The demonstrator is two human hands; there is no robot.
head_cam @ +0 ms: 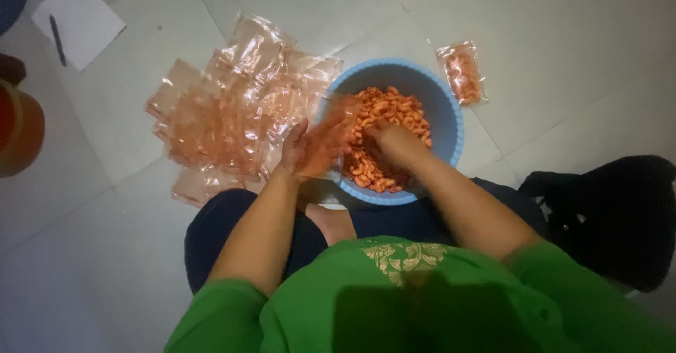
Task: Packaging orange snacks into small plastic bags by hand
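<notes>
Item: clear bag (331,138), thin plastic film, held upright at the basin's (451,106) left rim. Left hand (296,149) clamped on its side, fingers around the film. Right hand (387,138) down among the orange snacks (394,110) in the blue basin; whether its fingers are closed cannot be told.

Handling, as judged: bag very light, limp and slippery; best gripped near the mouth. Snacks light, brittle, likely to crumble if squeezed.

Nearby: pile of empty bags (225,113) on the floor at left; one filled bag (462,73) at right.
</notes>
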